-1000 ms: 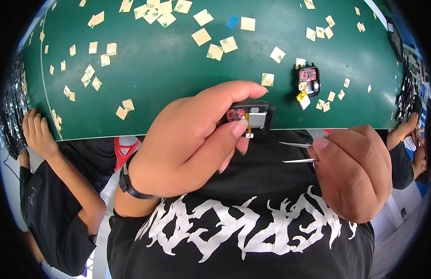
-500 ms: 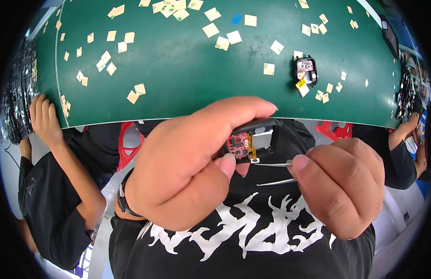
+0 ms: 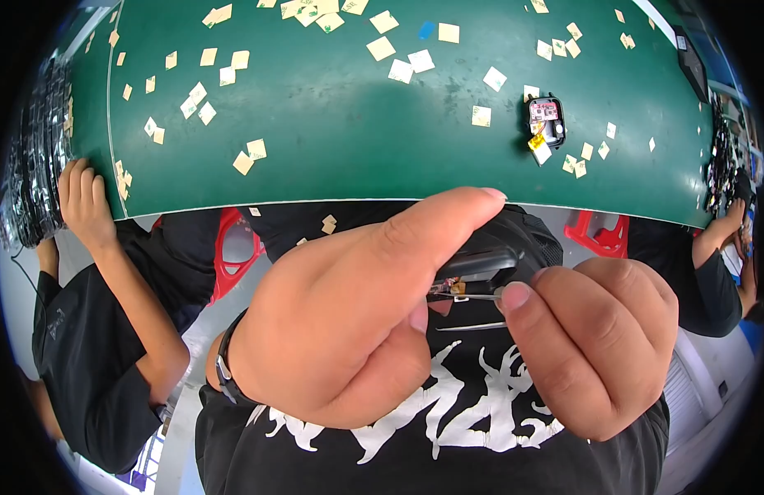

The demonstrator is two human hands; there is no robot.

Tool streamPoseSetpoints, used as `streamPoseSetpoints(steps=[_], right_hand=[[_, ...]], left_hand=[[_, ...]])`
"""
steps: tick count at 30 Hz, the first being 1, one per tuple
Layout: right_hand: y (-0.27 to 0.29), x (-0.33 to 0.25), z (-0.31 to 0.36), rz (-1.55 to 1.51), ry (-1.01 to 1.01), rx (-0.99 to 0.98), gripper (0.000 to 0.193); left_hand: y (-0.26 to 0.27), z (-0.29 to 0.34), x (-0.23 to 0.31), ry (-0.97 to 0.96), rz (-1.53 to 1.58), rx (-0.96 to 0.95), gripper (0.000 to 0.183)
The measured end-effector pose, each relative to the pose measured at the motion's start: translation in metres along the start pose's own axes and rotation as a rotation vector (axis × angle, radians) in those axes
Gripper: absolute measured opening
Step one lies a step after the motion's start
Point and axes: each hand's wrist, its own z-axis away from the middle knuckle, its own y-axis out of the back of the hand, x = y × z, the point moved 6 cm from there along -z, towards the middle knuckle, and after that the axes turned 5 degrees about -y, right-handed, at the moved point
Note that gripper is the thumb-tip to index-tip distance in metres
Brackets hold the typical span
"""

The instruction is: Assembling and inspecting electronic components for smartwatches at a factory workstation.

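In my left hand point(image 3: 357, 305) is a small black device casing point(image 3: 481, 262), gripped between thumb and fingers and tilted so its open side is seen nearly edge-on. Part of a red circuit board point(image 3: 441, 286) shows inside, next to a small gold-coloured flex strip point(image 3: 459, 288); the hand hides the rest. My right hand point(image 3: 600, 346) pinches metal tweezers point(image 3: 472, 327) with their prongs apart. The upper prong reaches to the casing's opening by the flex strip; whether it touches cannot be made out. The lower prong stays below the casing.
On the green table point(image 3: 357, 157) lie another opened black casing point(image 3: 547, 124) with a yellow-taped part point(image 3: 538, 147), several pale paper squares point(image 3: 421, 61) and a blue scrap point(image 3: 426, 30). Co-workers' arms point(image 3: 134, 297) are at both sides. Red stools point(image 3: 230, 256) stand below the table edge.
My left hand has tilted the casing, so its inside shows less. The tweezers have shifted left, bringing the upper prong over the casing's lower edge.
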Motion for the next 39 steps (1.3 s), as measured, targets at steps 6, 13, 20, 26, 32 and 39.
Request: streamPoseSetpoints(steps=[6,13,20,26,32,39], right_hand=[[-0.001,-0.002,0.003,0.017,0.036,-0.001,0.035],[-0.002,-0.007,0.011,0.109,0.134,-0.019,0.031],[-0.002,-0.005,0.014,0.122,0.166,0.014,0.029],[0.002,0.01,0.017,0.06,0.131,0.014,0.03],[0.004,0.101,0.048,-0.057,-0.69,0.103,0.039],[-0.046,0.118,0.041,-0.082,-0.818,0.071,0.063]], left_hand=[[-0.002,0.002,0.003,0.044,-0.03,-0.021,0.056],[-0.007,0.003,-0.001,0.06,-0.009,-0.06,0.063],[-0.008,0.001,0.002,0.064,-0.001,-0.057,0.065],[-0.002,0.001,-0.005,0.231,0.125,-0.065,0.053],[0.041,0.023,-0.037,0.444,-0.114,0.319,0.034],[0.189,0.069,-0.047,0.412,-0.588,0.793,0.021]])
